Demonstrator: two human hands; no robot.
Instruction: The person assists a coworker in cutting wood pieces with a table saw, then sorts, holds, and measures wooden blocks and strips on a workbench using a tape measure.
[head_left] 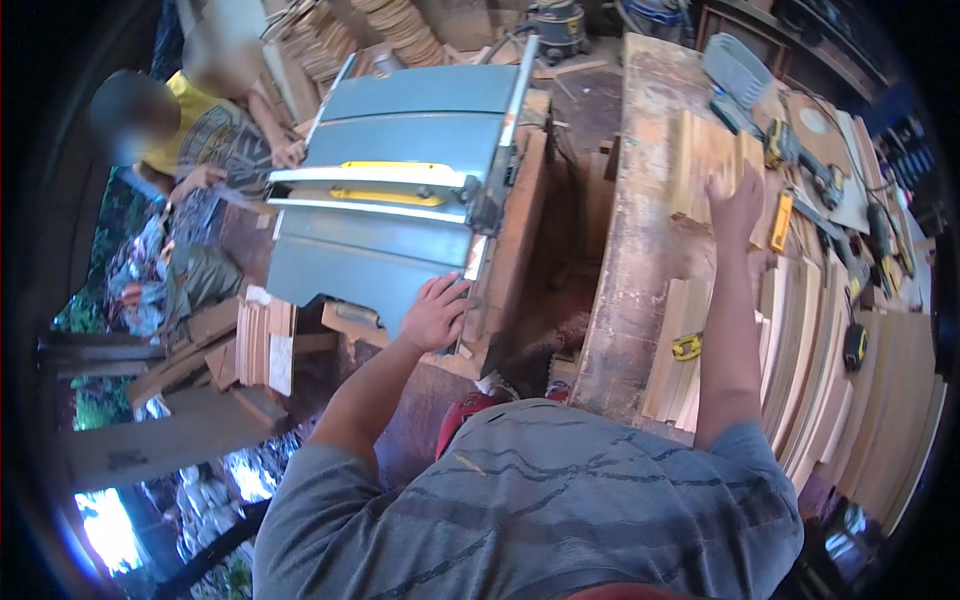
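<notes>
Several flat, pale wooden boards (708, 150) lie near the left edge of the worn wooden table (645, 190); the right hand (734, 200) is over them, its grip unclear. The left hand (436, 313) rests open on the near right corner of the blue-grey machine table (365, 262).

Right grip (733, 200) (hold unclear) partly hides boards (697, 152).

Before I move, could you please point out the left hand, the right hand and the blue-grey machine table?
Left hand (435, 316): head view, on the back of the hand.
Right hand (734, 208): head view, on the back of the hand.
Blue-grey machine table (410, 140): head view, on its bare top surface.
</notes>
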